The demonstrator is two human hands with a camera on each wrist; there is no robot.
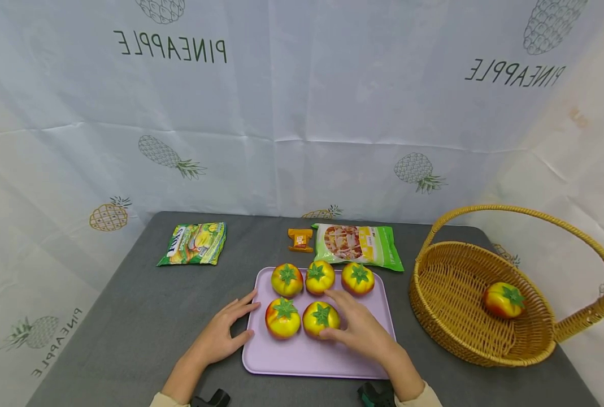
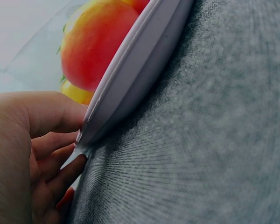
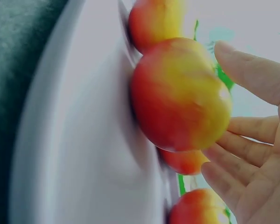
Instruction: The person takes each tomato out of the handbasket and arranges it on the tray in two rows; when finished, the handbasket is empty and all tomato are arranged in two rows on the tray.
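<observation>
A lilac tray [image 1: 307, 362] holds several yellow-and-red persimmons with green leafy tops. My right hand [image 1: 360, 325] is spread over the right side of the tray, around the front-right persimmon [image 1: 321, 319]. In the right wrist view, the thumb and fingers are apart at the sides of that persimmon [image 3: 177, 98], not closed round it. My left hand [image 1: 222, 333] is at the tray's left edge, with its fingertips right at the rim. The left wrist view shows the thumb [image 2: 56, 112] against the tray rim [image 2: 126, 74], the other fingers extended beneath it.
At right stands a wicker basket [image 1: 464, 339] with a tall handle and one persimmon [image 1: 504, 299] inside. Behind the tray lie a small orange packet [image 1: 300, 240] and a green-and-white food bag [image 1: 357, 246]. A green-yellow packet [image 1: 195, 244] lies at the back left of the grey table [image 1: 144, 305].
</observation>
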